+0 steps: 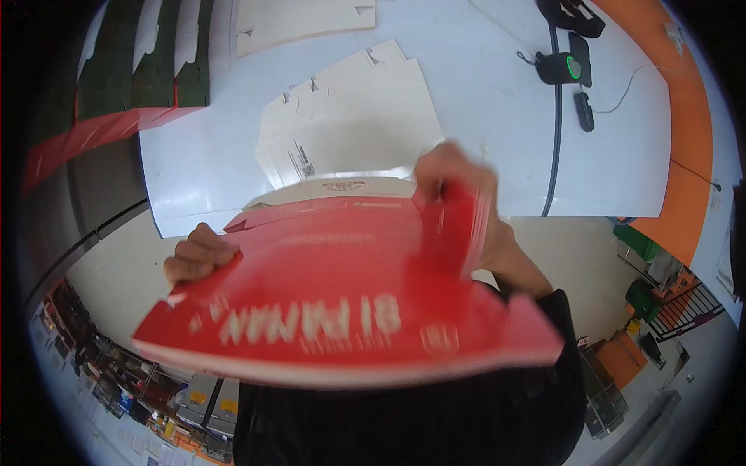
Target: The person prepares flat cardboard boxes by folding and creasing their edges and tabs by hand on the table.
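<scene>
A red cardboard box blank (334, 272) with large white lettering is held up in front of my body, partly folded and blurred by motion. My left hand (200, 255) grips its left edge, the fingers curled over the board. At the right, my right hand (458, 175) closes on an upright red side flap (451, 233), which stands bent up from the main panel. The thumb and some fingertips of this hand are smeared by motion. Behind the red board's far edge shows a pale flap (334, 187) with a small printed mark.
Flat white cardboard blanks (357, 116) lie on the white table (497, 101) just beyond the box. Another pale sheet (303, 23) lies at the far edge. Folded red-and-green boxes (140, 78) stand at left. A black round device (556, 68) with a green ring sits at right.
</scene>
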{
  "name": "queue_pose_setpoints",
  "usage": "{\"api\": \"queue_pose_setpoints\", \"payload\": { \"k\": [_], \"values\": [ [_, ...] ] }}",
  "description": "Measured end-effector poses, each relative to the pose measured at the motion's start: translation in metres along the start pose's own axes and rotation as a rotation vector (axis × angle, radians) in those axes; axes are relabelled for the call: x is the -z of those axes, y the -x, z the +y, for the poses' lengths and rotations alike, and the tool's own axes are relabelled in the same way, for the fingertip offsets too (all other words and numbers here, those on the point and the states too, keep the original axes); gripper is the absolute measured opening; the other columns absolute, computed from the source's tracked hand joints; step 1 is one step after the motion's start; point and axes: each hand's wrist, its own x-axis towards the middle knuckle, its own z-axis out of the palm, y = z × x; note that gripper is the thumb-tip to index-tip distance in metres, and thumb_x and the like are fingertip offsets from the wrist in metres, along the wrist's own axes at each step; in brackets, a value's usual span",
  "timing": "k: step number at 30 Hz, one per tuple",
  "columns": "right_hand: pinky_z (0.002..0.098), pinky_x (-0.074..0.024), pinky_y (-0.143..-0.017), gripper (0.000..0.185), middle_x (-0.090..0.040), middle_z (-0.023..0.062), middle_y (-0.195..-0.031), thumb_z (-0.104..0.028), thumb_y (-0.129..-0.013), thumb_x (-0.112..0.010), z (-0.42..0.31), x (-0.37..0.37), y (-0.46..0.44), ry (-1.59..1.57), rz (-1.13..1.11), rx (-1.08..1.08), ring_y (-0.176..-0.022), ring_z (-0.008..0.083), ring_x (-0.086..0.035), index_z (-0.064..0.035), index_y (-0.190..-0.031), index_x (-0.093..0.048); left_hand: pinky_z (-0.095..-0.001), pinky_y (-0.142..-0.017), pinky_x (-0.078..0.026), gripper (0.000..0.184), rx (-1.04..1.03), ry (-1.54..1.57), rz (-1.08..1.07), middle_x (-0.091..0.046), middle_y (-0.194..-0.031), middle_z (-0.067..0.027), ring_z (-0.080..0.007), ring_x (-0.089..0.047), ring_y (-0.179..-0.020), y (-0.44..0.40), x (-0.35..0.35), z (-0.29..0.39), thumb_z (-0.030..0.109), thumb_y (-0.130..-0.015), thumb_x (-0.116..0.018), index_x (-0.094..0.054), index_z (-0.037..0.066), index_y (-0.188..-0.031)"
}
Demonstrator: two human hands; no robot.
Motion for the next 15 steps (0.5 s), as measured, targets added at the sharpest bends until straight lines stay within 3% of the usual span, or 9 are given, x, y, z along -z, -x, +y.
{"api": "queue_pose_setpoints", "payload": {
  "k": [2, 3, 5, 8, 9, 11, 12, 15],
  "values": [
    [0.0381, -0.0479, -0.094, 0.078, -0.059, 0.0102, -0.123, -0.020, -0.078, -0.085, -0.001, -0.006, 0.004, -0.071, 0.261, -0.257, -0.108, 0.0215, -0.058, -0.0077, -0.144, -0.045, -0.0300, -0.063, -0.045, 0.027, 0.190, -0.394, 0.418, -0.059, -0.080, -0.0074, -0.0152, -0.053, -0.067, 0.012, -0.031, -0.004, 0.017, -0.086, -0.079, -0.057, 0.003, -0.092],
    [0.0378, -0.0490, -0.092, 0.079, -0.059, 0.0101, -0.125, -0.019, -0.079, -0.085, 0.001, -0.007, 0.003, -0.091, 0.334, -0.337, -0.109, 0.0195, -0.057, -0.0070, -0.145, -0.044, -0.0289, -0.065, -0.046, 0.020, 0.355, -0.559, 0.396, -0.060, -0.079, -0.0058, -0.0149, -0.056, -0.070, 0.011, -0.025, -0.002, 0.004, -0.081, -0.078, -0.062, 0.001, -0.091],
    [0.0354, -0.0534, -0.082, 0.076, -0.061, 0.0119, -0.123, -0.018, -0.079, -0.086, 0.022, 0.005, -0.003, -0.053, 0.241, -0.328, -0.108, 0.0170, -0.058, -0.0025, -0.142, -0.045, -0.0294, -0.071, -0.050, 0.029, 0.591, -0.480, 0.654, -0.066, -0.083, -0.0070, -0.0158, -0.062, -0.075, -0.002, -0.041, -0.017, 0.004, -0.076, -0.084, -0.066, -0.002, -0.098],
    [0.0290, -0.0537, -0.065, 0.060, -0.066, 0.0104, -0.111, -0.017, -0.081, -0.085, 0.042, 0.013, -0.007, -0.177, 0.239, -0.526, -0.091, 0.0148, -0.063, 0.0028, -0.129, -0.056, -0.0298, -0.079, -0.051, 0.034, 0.856, -0.395, 0.715, -0.070, -0.089, -0.0080, -0.0169, -0.066, -0.080, -0.004, -0.039, -0.029, 0.006, -0.075, -0.085, -0.067, -0.004, -0.103],
    [0.0267, -0.0525, -0.061, 0.053, -0.068, 0.0090, -0.106, -0.017, -0.082, -0.085, 0.046, 0.013, -0.008, -0.248, 0.262, -0.628, -0.084, 0.0140, -0.064, 0.0039, -0.124, -0.059, -0.0295, -0.076, -0.051, 0.033, 0.828, -0.401, 0.713, -0.070, -0.089, -0.0080, -0.0167, -0.066, -0.080, -0.003, -0.040, -0.031, 0.006, -0.075, -0.085, -0.068, -0.004, -0.102],
    [0.0263, -0.0497, -0.057, 0.037, -0.067, 0.0070, -0.092, -0.014, -0.082, -0.084, 0.059, 0.006, -0.006, -0.155, 0.371, -0.590, -0.072, 0.0118, -0.062, 0.0034, -0.107, -0.063, -0.0289, -0.071, -0.053, 0.032, 0.776, -0.412, 0.705, -0.071, -0.090, -0.0080, -0.0164, -0.066, -0.079, 0.001, -0.043, -0.036, 0.008, -0.076, -0.085, -0.068, -0.004, -0.100],
    [0.0261, -0.0483, -0.055, 0.030, -0.067, 0.0060, -0.085, -0.013, -0.081, -0.083, 0.068, 0.001, -0.007, -0.109, 0.423, -0.570, -0.067, 0.0107, -0.061, 0.0031, -0.099, -0.065, -0.0279, -0.059, -0.053, 0.032, 0.747, -0.454, 0.672, -0.070, -0.089, -0.0084, -0.0158, -0.065, -0.077, 0.006, -0.041, -0.038, 0.011, -0.077, -0.086, -0.068, -0.004, -0.099],
    [0.0269, -0.0438, -0.051, 0.026, -0.058, 0.0065, -0.073, -0.010, -0.080, -0.082, 0.111, -0.020, -0.003, 0.442, 0.607, -0.292, -0.062, 0.0076, -0.055, 0.0007, -0.083, -0.059, -0.0268, -0.052, -0.052, 0.034, 0.817, -0.533, 0.617, -0.068, -0.089, -0.0082, -0.0156, -0.064, -0.076, 0.001, -0.063, -0.022, 0.015, -0.077, -0.086, -0.068, -0.003, -0.099]
  ]
}}
